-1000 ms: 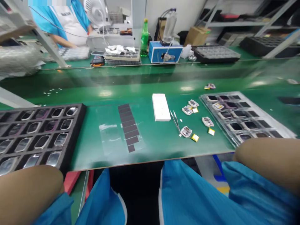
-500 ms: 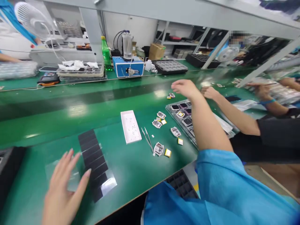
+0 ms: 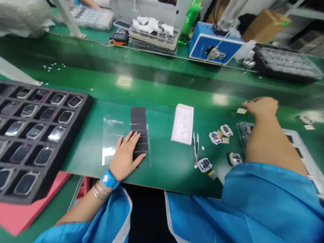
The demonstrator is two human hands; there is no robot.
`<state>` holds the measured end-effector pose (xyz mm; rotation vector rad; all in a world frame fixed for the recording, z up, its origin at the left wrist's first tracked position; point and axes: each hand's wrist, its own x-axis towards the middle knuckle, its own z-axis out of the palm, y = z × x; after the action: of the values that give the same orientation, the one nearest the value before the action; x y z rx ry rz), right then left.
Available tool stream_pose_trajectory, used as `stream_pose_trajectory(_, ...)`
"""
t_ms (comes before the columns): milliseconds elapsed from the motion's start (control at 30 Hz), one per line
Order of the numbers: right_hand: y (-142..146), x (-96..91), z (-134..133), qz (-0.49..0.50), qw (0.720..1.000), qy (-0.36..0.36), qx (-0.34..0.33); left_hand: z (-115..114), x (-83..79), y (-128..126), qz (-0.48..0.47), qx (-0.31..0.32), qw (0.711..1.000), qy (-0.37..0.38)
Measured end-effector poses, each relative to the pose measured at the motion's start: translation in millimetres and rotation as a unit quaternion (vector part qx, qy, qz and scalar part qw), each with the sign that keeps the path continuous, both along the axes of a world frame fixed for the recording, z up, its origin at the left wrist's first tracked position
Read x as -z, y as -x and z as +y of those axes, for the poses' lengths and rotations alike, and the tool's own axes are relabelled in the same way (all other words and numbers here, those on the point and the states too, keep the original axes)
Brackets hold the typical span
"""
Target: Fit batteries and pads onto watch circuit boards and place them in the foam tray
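Note:
My left hand [image 3: 126,153] lies spread and flat on a strip of black adhesive pieces [image 3: 139,118] with a clear backing. A clear film sheet [image 3: 111,135] is just left of it. My right hand [image 3: 263,106] reaches out to the far right, its fingers closed over a small watch housing mostly hidden by them. That housing's battery [image 3: 241,111] shows beside the fingertips. Nearer on the bench are more open watch housings [image 3: 215,137], [image 3: 204,165] with small yellow-edged batteries [image 3: 212,174]. Tweezers [image 3: 195,148] lie beside a white tray [image 3: 175,130] of tiny parts.
A black foam tray [image 3: 86,108] of watch cases stands at left on a pink-red board [image 3: 32,216]. A clear plastic tray [image 3: 241,133] is partly behind my right forearm. At the back are a blue machine [image 3: 215,44], a green bottle [image 3: 188,23] and another tray [image 3: 288,64].
The view has swung left and down. My left hand has come down onto the black strip. My right hand has lowered to the far watch housing and closed over it.

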<state>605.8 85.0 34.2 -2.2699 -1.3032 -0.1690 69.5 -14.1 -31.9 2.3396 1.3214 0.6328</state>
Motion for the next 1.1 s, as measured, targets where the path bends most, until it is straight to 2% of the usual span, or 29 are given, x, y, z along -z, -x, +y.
stream_pose_trajectory(67, 29, -14.2, -7, 0.01, 0.997, 0.021, 0.077, -2, -5.2, 3, -0.079, -0.013, 0.997, -0.013)
stream_pose_trajectory(100, 50, -21.1, -16, 0.024, 0.996, 0.016, 0.088, -5, -8.9, 5, -0.123, -0.02, 0.992, -0.016)
stream_pose_trajectory(133, 77, -27.2, -31, 0.049, 0.998, -0.008, 0.049, -8, -13.3, 5, -0.169, -0.023, 0.985, -0.008)
stream_pose_trajectory(200, 143, -34.7, -70, 0.117, 0.983, -0.109, -0.092, -16, -22.8, 5, -0.269, -0.005, 0.961, 0.058)
stream_pose_trajectory(267, 218, -32.9, -115, 0.166, 0.928, -0.199, -0.267, -24, -30.6, 1, -0.371, 0.043, 0.912, 0.172)
stream_pose_trajectory(333, 289, -21.0, -153, 0.182, 0.885, -0.196, -0.381, -32, -34.3, -3, -0.45, 0.103, 0.842, 0.28)
stream_pose_trajectory(400, 344, -2.6, -178, 0.205, 0.861, -0.205, -0.418, -38, -33.3, -6, -0.5, 0.134, 0.777, 0.357)
stream_pose_trajectory(467, 378, 15.5, -189, 0.193, 0.866, -0.241, -0.394, -41, -28.9, -4, -0.533, 0.127, 0.734, 0.402)
stream_pose_trajectory(533, 393, 27.3, -191, 0.184, 0.877, -0.246, -0.37, -42, -23.6, 1, -0.551, 0.102, 0.71, 0.425)
stream_pose_trajectory(600, 396, 31.4, -190, 0.203, 0.878, -0.217, -0.376, -40, -20.0, 8, -0.558, 0.081, 0.693, 0.449)
stream_pose_trajectory(733, 388, 26.5, -182, 0.285, 0.86, -0.168, -0.387, -35, -21.0, 18, -0.563, 0.053, 0.655, 0.502)
stream_pose_trajectory(800, 388, 23.3, -178, 0.283, 0.863, -0.157, -0.388, -31, -22.5, 19, -0.574, 0.049, 0.648, 0.499)
stream_pose_trajectory(867, 392, 22.2, -174, 0.236, 0.873, -0.154, -0.399, -28, -21.4, 20, -0.584, 0.043, 0.659, 0.471)
stream_pose_trajectory(1000, 401, 29.1, -168, 0.127, 0.887, -0.177, -0.408, -24, -11.5, 21, -0.572, 0.019, 0.739, 0.356)
stream_pose_trajectory(1100, 402, 38.2, -165, 0.106, 0.884, -0.203, -0.407, -24, -6.0, 21, -0.55, 0.007, 0.783, 0.289)
